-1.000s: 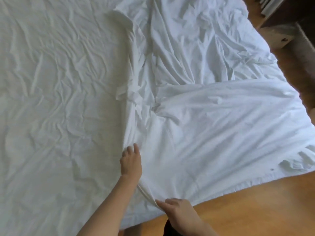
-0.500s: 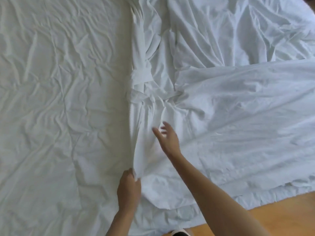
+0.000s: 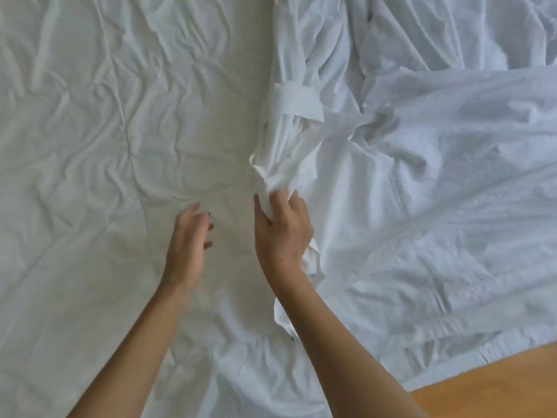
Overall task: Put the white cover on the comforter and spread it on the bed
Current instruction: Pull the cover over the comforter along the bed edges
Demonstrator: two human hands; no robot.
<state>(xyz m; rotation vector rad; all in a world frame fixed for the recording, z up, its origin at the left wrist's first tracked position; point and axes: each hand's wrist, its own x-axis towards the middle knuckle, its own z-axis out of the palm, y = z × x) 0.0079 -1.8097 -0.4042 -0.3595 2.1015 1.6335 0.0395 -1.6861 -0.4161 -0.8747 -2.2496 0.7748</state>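
The comforter lies across the left part of the bed, reaching its near edge. The cover lies heaped over the right part, its bunched edge running from the far side toward the near edge along the middle. The right hand grips that bunched edge. The left hand is just left of it, above the comforter. The floor shows past the near right corner.

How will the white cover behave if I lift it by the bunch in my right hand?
Probably floppy: the white cover crumples in the right hand and drapes below the grip. Likely light for its size, since the thin folds stand up. It may drag wrinkles across the bed; the left hand hovers open nearby.
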